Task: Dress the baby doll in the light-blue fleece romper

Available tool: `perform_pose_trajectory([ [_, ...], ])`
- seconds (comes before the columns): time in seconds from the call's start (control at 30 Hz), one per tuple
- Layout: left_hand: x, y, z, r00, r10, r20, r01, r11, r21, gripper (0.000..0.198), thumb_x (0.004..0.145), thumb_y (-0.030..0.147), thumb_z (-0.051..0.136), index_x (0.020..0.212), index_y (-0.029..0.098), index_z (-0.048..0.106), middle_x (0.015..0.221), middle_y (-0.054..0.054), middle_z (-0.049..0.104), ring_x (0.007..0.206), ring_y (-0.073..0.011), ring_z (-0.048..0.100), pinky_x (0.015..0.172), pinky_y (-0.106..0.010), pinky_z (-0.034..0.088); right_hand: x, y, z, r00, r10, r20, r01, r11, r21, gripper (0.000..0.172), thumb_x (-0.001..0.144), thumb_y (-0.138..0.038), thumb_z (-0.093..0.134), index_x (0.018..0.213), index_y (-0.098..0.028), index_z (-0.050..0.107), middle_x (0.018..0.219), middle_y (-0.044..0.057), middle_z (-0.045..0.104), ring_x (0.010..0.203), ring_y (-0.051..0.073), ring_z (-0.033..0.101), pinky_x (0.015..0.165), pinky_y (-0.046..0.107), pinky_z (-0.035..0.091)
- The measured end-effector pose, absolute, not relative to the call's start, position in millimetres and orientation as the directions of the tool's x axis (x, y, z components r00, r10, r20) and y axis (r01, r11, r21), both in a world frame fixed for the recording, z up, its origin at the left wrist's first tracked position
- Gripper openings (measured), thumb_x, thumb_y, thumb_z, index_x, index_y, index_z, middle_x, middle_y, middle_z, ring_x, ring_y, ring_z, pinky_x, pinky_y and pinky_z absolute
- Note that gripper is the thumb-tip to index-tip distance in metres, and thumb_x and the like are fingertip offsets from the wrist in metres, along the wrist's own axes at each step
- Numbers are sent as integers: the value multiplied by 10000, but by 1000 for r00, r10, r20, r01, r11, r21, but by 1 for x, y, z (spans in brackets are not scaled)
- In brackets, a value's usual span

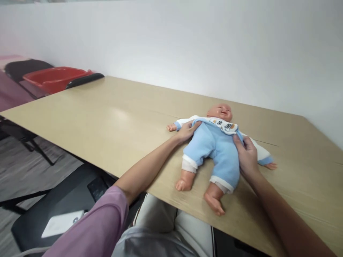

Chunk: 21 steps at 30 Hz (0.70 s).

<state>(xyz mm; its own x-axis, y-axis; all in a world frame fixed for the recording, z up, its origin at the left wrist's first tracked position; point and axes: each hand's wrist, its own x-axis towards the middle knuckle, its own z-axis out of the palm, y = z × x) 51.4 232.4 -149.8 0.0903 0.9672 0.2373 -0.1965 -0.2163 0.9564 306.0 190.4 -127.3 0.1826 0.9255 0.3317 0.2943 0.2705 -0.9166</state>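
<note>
A baby doll (220, 111) lies on its back on the table, head toward the wall and bare feet toward me. It wears a white top with blue cuffs and light blue pants (207, 137). At the pants' waist on the left side, my left hand (187, 131) pinches the cloth between thumb and fingers. My right hand (245, 152) grips the waist edge on the other side, thumb on top. Between the hands, a white patch with a printed animal face (226, 126) shows at the doll's chest. White cloth sticks out below both pant legs.
The wooden table (128, 132) runs along a white wall (187, 46). A red basin (57, 76) sits on a chair beyond the table's far left end. On a black chair (72, 192) at lower left lie a white phone-like device (63, 223) and a dark flat item (97, 189).
</note>
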Motion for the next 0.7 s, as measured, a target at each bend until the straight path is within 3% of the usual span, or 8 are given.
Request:
perform_pose_trajectory([
  [0.1, 46, 231, -148, 163, 972, 170, -160, -144, 977, 519, 930, 666, 659, 834, 157, 698, 838, -59, 714, 889, -243, 643, 905, -377, 482, 310, 198, -129, 173, 927, 334, 319, 268, -909, 488, 832, -746, 696, 873, -263, 633, 778, -9, 636, 747, 209, 592, 748, 349, 544],
  [0.17, 42, 230, -145, 225, 966, 127, -173, -89, 981, 535, 901, 685, 690, 880, 152, 728, 878, -79, 747, 901, -255, 667, 914, -390, 496, 311, 203, -131, 167, 942, 292, 314, 230, -921, 519, 806, -769, 703, 891, -260, 642, 766, -12, 646, 715, 202, 585, 714, 338, 544],
  [0.3, 36, 227, -138, 420, 904, 79, -347, 79, 935, 460, 862, 570, 801, 1073, 163, 758, 1111, -140, 785, 1115, -299, 689, 1070, -424, 465, 311, 207, -134, 95, 988, 118, 142, 104, -984, 525, 766, -697, 754, 1017, -239, 703, 921, 7, 743, 876, 222, 680, 863, 360, 568],
  [0.4, 26, 224, -134, 492, 867, 77, -376, 132, 917, 402, 856, 440, 825, 1156, 181, 754, 1182, -130, 774, 1203, -299, 662, 1123, -426, 431, 321, 204, -129, 28, 996, 89, 162, 83, -983, 354, 789, -549, 720, 968, -243, 729, 967, 16, 756, 979, 245, 693, 968, 393, 558],
  [0.53, 6, 218, -126, 546, 832, 98, -264, 60, 963, 442, 773, 293, 844, 1195, 208, 744, 1197, -94, 759, 1214, -296, 645, 1089, -414, 448, 348, 193, -113, -191, 977, 97, 389, 166, -906, 123, 730, -372, 692, 765, -254, 702, 824, 16, 729, 866, 259, 676, 900, 392, 587],
  [0.6, -3, 214, -121, 589, 795, 145, -153, -66, 986, 476, 733, 237, 869, 1192, 207, 744, 1214, -96, 745, 1216, -300, 643, 1100, -421, 444, 359, 186, -105, -337, 941, 42, 504, 217, -836, 156, 747, -369, 729, 854, -256, 739, 840, 27, 751, 843, 268, 689, 863, 393, 608],
  [0.7, -12, 209, -116, 624, 762, 173, -18, -208, 978, 468, 677, 207, 912, 1119, 201, 759, 1197, -97, 740, 1209, -308, 647, 1112, -426, 441, 369, 179, -98, -477, 879, -11, 548, 287, -786, 316, 720, -423, 867, 973, -254, 782, 1013, 67, 797, 975, 320, 729, 964, 450, 610],
])
